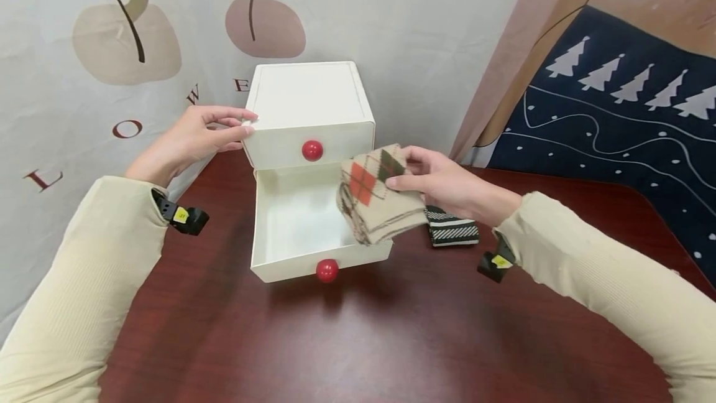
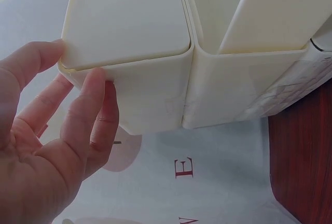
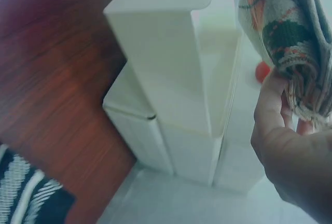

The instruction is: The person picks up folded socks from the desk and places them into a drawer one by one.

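Observation:
A small white drawer cabinet point(image 1: 309, 98) with red knobs stands on the dark red table point(image 1: 391, 328). Its lower drawer point(image 1: 296, 216) is pulled out and looks bare inside. My left hand point(image 1: 201, 135) touches the cabinet's top left corner point(image 2: 124, 53) with straight fingers. My right hand point(image 1: 442, 182) pinches a folded beige argyle sock point(image 1: 375, 194) over the drawer's right edge; the wrist view shows the sock point(image 3: 290, 37) close up beside the cabinet point(image 3: 171, 89). A black-and-white striped sock point(image 1: 452, 227) lies on the table under my right wrist.
A pale flower-print cloth point(image 1: 140, 36) hangs behind the cabinet. At the right hangs a dark blue cloth with white trees point(image 1: 626, 117). The upper drawer's red knob point(image 1: 312, 150) and the lower drawer's knob point(image 1: 327, 270) face me.

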Demonstrator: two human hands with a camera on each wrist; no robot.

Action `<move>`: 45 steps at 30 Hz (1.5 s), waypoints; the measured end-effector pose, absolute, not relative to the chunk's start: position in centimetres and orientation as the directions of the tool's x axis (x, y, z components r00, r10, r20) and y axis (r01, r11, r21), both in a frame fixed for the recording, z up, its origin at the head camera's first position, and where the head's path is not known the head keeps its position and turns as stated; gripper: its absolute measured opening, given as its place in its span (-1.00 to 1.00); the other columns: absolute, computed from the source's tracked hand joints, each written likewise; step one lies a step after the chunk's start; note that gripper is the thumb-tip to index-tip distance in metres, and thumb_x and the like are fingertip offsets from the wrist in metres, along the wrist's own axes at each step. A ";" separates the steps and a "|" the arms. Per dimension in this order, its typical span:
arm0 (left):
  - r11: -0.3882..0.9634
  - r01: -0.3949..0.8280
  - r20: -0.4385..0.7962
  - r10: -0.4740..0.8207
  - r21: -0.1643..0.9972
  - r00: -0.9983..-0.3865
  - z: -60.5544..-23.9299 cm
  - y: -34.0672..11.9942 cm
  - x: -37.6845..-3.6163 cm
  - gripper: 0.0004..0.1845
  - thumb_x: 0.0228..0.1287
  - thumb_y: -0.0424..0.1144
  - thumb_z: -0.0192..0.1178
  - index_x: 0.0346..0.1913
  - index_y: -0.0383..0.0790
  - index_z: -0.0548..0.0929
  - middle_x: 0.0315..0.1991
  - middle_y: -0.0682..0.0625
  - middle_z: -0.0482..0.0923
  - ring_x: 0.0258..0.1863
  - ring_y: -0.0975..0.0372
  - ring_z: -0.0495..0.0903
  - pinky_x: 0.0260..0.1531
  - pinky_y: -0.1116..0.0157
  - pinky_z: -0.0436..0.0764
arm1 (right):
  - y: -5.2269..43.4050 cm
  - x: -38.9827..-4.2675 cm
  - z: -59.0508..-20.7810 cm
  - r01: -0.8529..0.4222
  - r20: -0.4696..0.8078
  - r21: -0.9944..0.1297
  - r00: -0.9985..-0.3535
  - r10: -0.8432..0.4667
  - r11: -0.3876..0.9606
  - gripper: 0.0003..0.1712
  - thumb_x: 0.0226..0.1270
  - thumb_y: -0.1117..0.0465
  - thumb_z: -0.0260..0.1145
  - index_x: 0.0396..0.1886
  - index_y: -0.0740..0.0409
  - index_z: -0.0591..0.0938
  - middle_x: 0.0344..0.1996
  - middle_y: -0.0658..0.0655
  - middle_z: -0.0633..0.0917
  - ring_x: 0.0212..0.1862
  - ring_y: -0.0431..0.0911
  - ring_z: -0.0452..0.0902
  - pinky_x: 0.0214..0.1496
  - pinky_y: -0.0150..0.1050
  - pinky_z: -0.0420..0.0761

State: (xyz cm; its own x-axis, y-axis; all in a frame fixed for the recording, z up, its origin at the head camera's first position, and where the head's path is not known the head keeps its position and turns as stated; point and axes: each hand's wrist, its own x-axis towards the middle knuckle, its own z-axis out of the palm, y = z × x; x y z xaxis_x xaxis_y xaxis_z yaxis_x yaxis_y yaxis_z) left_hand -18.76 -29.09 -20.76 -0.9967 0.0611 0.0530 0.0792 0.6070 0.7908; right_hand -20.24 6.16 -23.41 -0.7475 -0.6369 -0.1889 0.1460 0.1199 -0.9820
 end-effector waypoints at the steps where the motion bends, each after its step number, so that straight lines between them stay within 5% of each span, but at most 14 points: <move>1: 0.605 0.080 0.052 0.064 0.792 -0.997 -20.7 -29.0 -18.8 -0.54 0.19 -0.13 0.14 0.12 -0.26 0.44 -0.22 -0.02 0.40 -0.33 0.39 0.56 -0.23 0.47 0.56 | 5.5 -20.3 -23.3 0.144 -0.195 -0.981 -0.750 -0.632 0.131 -0.64 0.22 0.40 0.15 -0.01 0.23 0.30 -0.14 0.21 0.50 -0.25 -0.05 0.55 -0.26 -0.13 0.62; 11: 0.586 0.092 0.056 0.079 0.805 -0.995 -20.9 -28.6 -19.1 -0.55 0.20 -0.17 0.14 0.11 -0.31 0.44 -0.25 -0.03 0.41 -0.35 0.38 0.56 -0.22 0.45 0.57 | -0.2 -21.4 -24.1 0.097 -0.293 -0.937 -0.740 -0.605 0.335 -0.58 0.16 0.35 0.23 0.01 0.24 0.34 -0.23 0.14 0.49 -0.40 -0.17 0.46 -0.46 -0.40 0.51; 22: 0.598 0.078 0.046 0.069 0.798 -0.997 -20.7 -28.8 -19.0 -0.54 0.19 -0.13 0.13 0.11 -0.27 0.44 -0.20 -0.08 0.38 -0.36 0.38 0.57 -0.21 0.43 0.57 | -3.7 -22.0 -25.3 0.133 -0.396 -0.890 -0.697 -0.597 0.436 -0.63 0.21 0.37 0.18 -0.01 0.30 0.31 -0.22 0.22 0.54 -0.31 -0.08 0.53 -0.24 -0.23 0.62; 33: 0.587 0.077 0.054 0.056 0.806 -0.997 -20.7 -29.0 -18.9 -0.55 0.17 -0.13 0.16 0.09 -0.27 0.46 -0.27 -0.01 0.43 -0.36 0.38 0.58 -0.25 0.47 0.57 | -5.2 -22.8 -25.6 0.161 -0.462 -0.843 -0.707 -0.536 0.513 -0.51 0.19 0.37 0.20 0.09 0.28 0.25 -0.21 0.24 0.56 -0.29 -0.03 0.54 -0.30 -0.20 0.63; 45: 0.595 0.079 0.058 0.055 0.800 -0.997 -20.7 -29.1 -18.9 -0.55 0.18 -0.12 0.15 0.09 -0.26 0.46 -0.26 -0.02 0.42 -0.38 0.38 0.58 -0.28 0.52 0.56 | -4.8 -22.6 -25.7 0.170 -0.485 -0.813 -0.726 -0.487 0.556 -0.29 0.23 0.29 0.18 0.31 0.25 0.09 0.19 0.21 0.28 0.19 0.08 0.24 0.04 0.00 0.47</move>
State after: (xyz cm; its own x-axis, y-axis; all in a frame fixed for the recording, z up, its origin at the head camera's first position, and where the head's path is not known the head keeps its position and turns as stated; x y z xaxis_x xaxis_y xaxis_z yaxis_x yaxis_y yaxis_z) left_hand -18.86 -29.07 -20.75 -0.9968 0.0548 0.0575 0.0789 0.5947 0.8001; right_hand -22.64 -4.84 -25.71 -0.7262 -0.4873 -0.4848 0.1698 0.5562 -0.8135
